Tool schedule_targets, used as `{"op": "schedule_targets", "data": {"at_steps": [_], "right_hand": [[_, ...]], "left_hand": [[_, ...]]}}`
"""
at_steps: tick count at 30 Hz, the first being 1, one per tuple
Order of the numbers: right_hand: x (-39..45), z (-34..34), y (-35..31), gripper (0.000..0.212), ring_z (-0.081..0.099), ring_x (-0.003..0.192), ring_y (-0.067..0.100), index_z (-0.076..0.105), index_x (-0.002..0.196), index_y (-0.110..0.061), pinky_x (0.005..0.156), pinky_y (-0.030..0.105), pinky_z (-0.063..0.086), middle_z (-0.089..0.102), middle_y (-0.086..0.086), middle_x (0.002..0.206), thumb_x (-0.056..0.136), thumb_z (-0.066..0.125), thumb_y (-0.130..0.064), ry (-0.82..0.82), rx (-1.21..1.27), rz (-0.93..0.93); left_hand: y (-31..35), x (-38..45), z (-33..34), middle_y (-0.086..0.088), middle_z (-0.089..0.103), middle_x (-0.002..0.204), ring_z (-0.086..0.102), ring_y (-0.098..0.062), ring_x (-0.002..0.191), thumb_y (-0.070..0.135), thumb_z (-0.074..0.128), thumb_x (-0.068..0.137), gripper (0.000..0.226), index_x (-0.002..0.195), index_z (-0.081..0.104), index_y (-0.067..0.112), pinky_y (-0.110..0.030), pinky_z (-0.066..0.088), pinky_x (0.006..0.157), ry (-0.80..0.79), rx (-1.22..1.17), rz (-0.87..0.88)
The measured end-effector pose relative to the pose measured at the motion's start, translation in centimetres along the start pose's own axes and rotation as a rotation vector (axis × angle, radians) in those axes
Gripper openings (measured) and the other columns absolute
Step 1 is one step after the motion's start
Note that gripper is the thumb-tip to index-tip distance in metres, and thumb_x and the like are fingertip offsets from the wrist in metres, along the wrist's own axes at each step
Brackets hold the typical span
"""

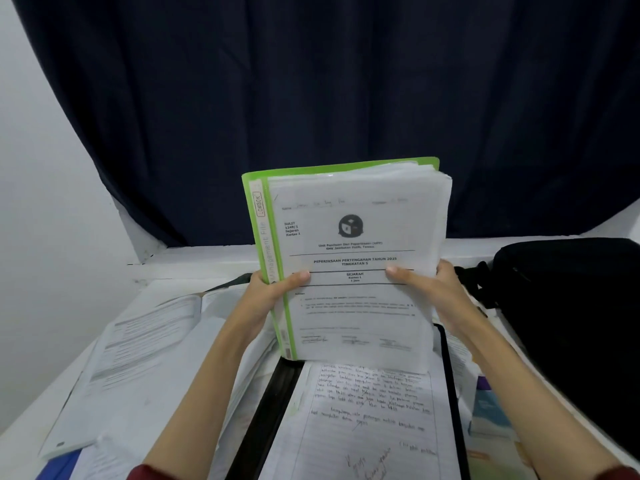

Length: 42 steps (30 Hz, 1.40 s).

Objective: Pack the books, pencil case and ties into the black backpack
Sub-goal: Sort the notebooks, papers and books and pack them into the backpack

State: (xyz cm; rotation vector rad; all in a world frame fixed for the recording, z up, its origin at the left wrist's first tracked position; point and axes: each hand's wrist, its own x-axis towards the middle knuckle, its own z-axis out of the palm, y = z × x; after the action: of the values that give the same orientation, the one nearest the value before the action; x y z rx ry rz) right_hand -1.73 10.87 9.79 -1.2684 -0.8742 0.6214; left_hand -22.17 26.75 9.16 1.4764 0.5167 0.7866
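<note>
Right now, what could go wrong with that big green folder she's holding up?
The green folder is stuffed thick, and loose sheets stick out past its right edge, so pages could slide out. Both hands, left hand and right hand, grip only its lower half, so it might tip. The black backpack sits off to the right.

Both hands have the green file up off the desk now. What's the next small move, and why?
Probably swing the green file rightward toward the black backpack. The left hand and right hand grip its lower edges, holding it upright above the papers, and the backpack sits at the right.
</note>
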Motion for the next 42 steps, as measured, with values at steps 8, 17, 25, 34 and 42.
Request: {"op": "schedule_targets", "data": {"at_steps": [8,17,25,34,42], "right_hand": [[0.5,-0.2,0.5,0.044,0.07,0.095,0.015,0.069,0.108,-0.015,0.085,0.033,0.054,0.074,-0.001,0.101,0.068,0.078,-0.03,-0.028,-0.065,0.041],[0.5,-0.6,-2.1,0.021,0.072,0.08,0.01,0.066,0.095,-0.013,0.062,0.02,0.055,0.075,-0.004,0.084,0.075,0.071,-0.013,0.06,0.077,-0.128],[-0.2,-2.9,1.2,0.033,0.069,0.095,0.009,0.064,0.107,-0.018,0.077,0.022,0.057,0.074,-0.008,0.098,0.075,0.069,-0.025,0.043,-0.03,-0.084],[-0.1,-1.4,2.5,0.033,0.067,0.083,0.001,0.056,0.107,-0.015,0.067,0.016,0.054,0.068,-0.007,0.096,0.08,0.073,-0.023,0.361,-0.062,-0.219],[0.7,0.2,3.3,0.028,0.056,0.07,-0.01,0.052,0.103,-0.013,0.063,0.002,0.04,0.057,-0.015,0.082,0.1,0.035,-0.035,0.58,-0.197,-0.268]], "left_hand": [[0.2,0.0,-0.4,0.0,0.074,0.1,0.07,-0.018,0.095,0.021,0.084,0.066,0.037,0.099,0.07,0.015,-0.029,0.057,0.084,0.044,0.071,-0.005],[3.3,0.1,2.3,0.0,0.075,0.094,0.072,-0.018,0.087,0.02,0.076,0.067,0.031,0.097,0.07,0.012,-0.026,0.057,0.07,0.114,0.013,0.184],[-0.4,-0.1,4.5,0.009,0.075,0.08,0.072,-0.009,0.074,0.015,0.073,0.077,0.014,0.09,0.068,0.015,-0.016,0.053,0.06,0.119,0.04,0.104],[-1.6,0.1,4.6,0.0,0.075,0.089,0.072,-0.014,0.083,0.037,0.068,0.071,0.033,0.096,0.067,0.015,-0.021,0.056,0.065,0.077,0.04,0.05],[-3.0,0.4,3.1,-0.004,0.072,0.108,0.068,-0.02,0.1,0.024,0.08,0.07,0.051,0.115,0.063,0.009,-0.037,0.055,0.087,-0.039,0.105,0.011]]}}
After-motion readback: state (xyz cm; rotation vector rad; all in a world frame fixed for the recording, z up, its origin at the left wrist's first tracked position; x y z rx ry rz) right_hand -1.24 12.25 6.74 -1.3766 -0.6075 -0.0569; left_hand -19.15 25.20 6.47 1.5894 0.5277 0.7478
